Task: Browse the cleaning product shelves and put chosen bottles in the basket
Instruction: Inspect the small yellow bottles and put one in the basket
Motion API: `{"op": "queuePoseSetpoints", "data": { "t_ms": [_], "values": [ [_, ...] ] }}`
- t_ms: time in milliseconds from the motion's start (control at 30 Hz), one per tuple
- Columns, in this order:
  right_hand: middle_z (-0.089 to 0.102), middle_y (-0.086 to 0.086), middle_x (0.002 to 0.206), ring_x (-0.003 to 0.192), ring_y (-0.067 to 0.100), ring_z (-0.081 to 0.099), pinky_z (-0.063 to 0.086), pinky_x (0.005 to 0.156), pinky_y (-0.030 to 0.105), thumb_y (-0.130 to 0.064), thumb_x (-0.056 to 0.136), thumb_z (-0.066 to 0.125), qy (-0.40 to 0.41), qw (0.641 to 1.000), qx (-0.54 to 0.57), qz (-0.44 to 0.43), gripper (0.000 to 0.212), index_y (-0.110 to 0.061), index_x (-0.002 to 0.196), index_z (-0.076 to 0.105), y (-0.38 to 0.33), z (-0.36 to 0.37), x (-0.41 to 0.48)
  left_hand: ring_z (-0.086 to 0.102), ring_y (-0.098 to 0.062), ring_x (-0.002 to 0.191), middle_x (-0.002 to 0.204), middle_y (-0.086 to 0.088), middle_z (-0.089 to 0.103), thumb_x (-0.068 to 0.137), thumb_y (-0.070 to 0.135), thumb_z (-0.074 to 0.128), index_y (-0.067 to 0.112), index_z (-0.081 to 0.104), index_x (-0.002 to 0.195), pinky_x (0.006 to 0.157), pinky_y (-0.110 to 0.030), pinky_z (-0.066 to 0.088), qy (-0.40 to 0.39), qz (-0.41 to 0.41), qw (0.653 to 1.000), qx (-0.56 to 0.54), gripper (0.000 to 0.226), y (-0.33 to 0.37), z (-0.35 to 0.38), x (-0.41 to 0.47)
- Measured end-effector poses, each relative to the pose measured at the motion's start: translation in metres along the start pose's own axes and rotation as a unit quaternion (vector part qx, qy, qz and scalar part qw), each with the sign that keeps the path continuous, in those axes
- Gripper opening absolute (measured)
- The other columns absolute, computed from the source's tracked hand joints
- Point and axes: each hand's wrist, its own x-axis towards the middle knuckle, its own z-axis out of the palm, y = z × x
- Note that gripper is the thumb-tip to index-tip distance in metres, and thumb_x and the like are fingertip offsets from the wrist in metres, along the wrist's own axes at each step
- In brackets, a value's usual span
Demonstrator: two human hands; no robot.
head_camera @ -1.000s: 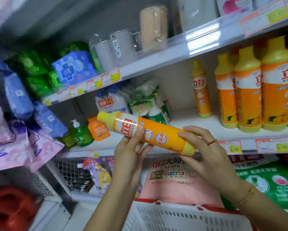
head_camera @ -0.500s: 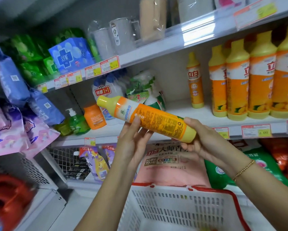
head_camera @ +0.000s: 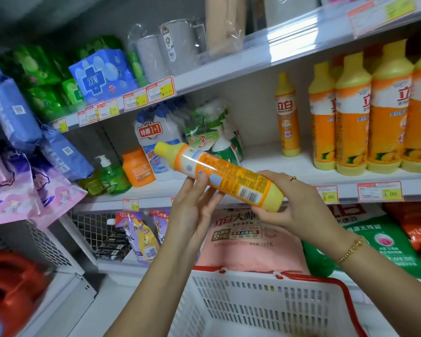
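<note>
A slim yellow-and-orange detergent bottle (head_camera: 225, 178) lies nearly level in front of the middle shelf, cap to the upper left, its back label and barcode facing me. My right hand (head_camera: 294, 205) grips its base end. My left hand (head_camera: 195, 207) holds the bottle from below near its upper half, fingers reaching up around it. A white basket with a red rim (head_camera: 260, 302) hangs below both hands. More bottles of the same brand (head_camera: 365, 113) stand in a row on the middle shelf to the right, with one slim bottle (head_camera: 287, 115) apart from them.
Behind the held bottle stand white bottle packs (head_camera: 153, 139), an orange bottle (head_camera: 136, 167) and a green pump bottle (head_camera: 111, 173). Soft packs (head_camera: 17, 117) crowd the left. Detergent bags, pink (head_camera: 246, 237) and green (head_camera: 384, 244), fill the bottom shelf. Price tags (head_camera: 328, 194) line the shelf edges.
The bottle has been rolled in my hands: its front label faced me a second ago, now the back label and barcode do. The view has tipped down, showing more of the basket.
</note>
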Motion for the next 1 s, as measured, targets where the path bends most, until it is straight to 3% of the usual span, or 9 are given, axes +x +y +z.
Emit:
{"op": "queuePoseSetpoints", "data": {
  "t_ms": [133,233,333,400,500,633,733,900,1000],
  "values": [
    [0.068,-0.012,0.076,0.069,0.002,0.064,0.050,0.059,0.014,-0.040,0.073,0.077,-0.066,0.959,0.225,0.161,0.024,-0.033,0.091,0.063,-0.006,-0.003,0.005,0.063,-0.019,0.114,0.123,-0.005,0.066,0.075,0.010,0.061,0.023,0.048,0.135,0.093,-0.035,0.052,-0.032,0.002,0.999,0.001,0.063,-0.005,0.001,0.000],
    [0.069,0.014,0.075,0.061,0.022,0.065,0.052,0.055,0.029,-0.041,0.071,0.075,-0.136,0.851,0.436,0.260,0.042,-0.007,0.089,0.062,-0.007,-0.004,0.005,0.064,-0.017,0.106,0.113,-0.005,0.067,0.074,0.010,0.062,0.021,0.053,0.126,0.089,-0.031,0.055,-0.050,0.004,0.999,-0.017,0.054,-0.008,0.003,0.003],
    [0.065,0.023,0.071,0.052,0.024,0.061,0.051,0.048,0.026,-0.046,0.074,0.063,-0.194,0.758,0.536,0.318,0.054,0.002,0.099,0.057,-0.014,-0.004,0.000,0.068,-0.016,0.095,0.104,-0.008,0.069,0.069,0.018,0.068,0.012,0.056,0.119,0.083,-0.032,0.057,-0.071,-0.004,0.997,-0.032,0.052,-0.008,0.003,0.005],
    [0.063,0.024,0.069,0.048,0.023,0.061,0.052,0.044,0.024,-0.051,0.068,0.073,-0.242,0.693,0.593,0.331,0.065,0.004,0.099,0.060,-0.017,-0.004,0.000,0.070,-0.017,0.093,0.103,-0.011,0.071,0.067,0.022,0.069,0.009,0.058,0.116,0.082,-0.035,0.058,-0.059,-0.022,0.997,-0.036,0.052,-0.008,0.004,0.006],
    [0.066,0.024,0.071,0.050,0.023,0.065,0.054,0.044,0.023,-0.057,0.066,0.071,-0.324,0.646,0.602,0.339,0.067,0.004,0.092,0.070,-0.023,-0.008,0.007,0.072,-0.020,0.086,0.098,-0.016,0.072,0.076,0.024,0.063,0.001,0.059,0.111,0.075,-0.034,0.060,-0.024,-0.066,0.997,-0.030,0.043,-0.008,0.007,0.004],
    [0.068,0.021,0.069,0.051,0.020,0.067,0.054,0.046,0.021,-0.065,0.074,0.045,-0.372,0.658,0.549,0.356,0.072,0.001,0.083,0.073,-0.034,-0.015,0.014,0.073,-0.022,0.075,0.087,-0.019,0.073,0.092,0.031,0.054,-0.004,0.058,0.104,0.060,-0.034,0.060,0.004,-0.105,0.994,-0.020,0.038,-0.012,0.009,0.003],
    [0.070,0.025,0.089,0.067,0.024,0.071,0.058,0.056,0.024,-0.065,0.073,0.043,-0.354,0.684,0.520,0.368,0.077,0.003,0.101,0.066,-0.033,-0.016,0.014,0.073,-0.021,0.072,0.082,-0.018,0.073,0.094,0.027,0.053,-0.005,0.059,0.098,0.059,-0.032,0.060,0.015,-0.098,0.995,-0.016,0.032,-0.010,0.008,0.002],
    [0.072,0.009,0.102,0.089,0.017,0.069,0.057,0.082,0.029,-0.043,0.070,0.066,-0.293,0.819,0.374,0.321,0.055,-0.009,0.113,0.064,-0.016,-0.011,0.008,0.071,-0.017,0.072,0.082,-0.009,0.074,0.086,0.009,0.062,0.002,0.064,0.097,0.059,-0.027,0.057,0.002,-0.011,0.992,0.128,0.013,-0.001,0.006,-0.001],
    [0.072,-0.002,0.106,0.100,0.014,0.068,0.053,0.090,0.029,-0.027,0.070,0.076,-0.296,0.859,0.312,0.278,0.046,-0.018,0.115,0.065,-0.009,-0.011,0.004,0.071,-0.018,0.082,0.093,-0.005,0.074,0.076,0.000,0.070,0.009,0.064,0.103,0.066,-0.028,0.057,-0.043,0.049,0.977,0.202,0.028,-0.002,0.010,-0.006]
  ]
}}
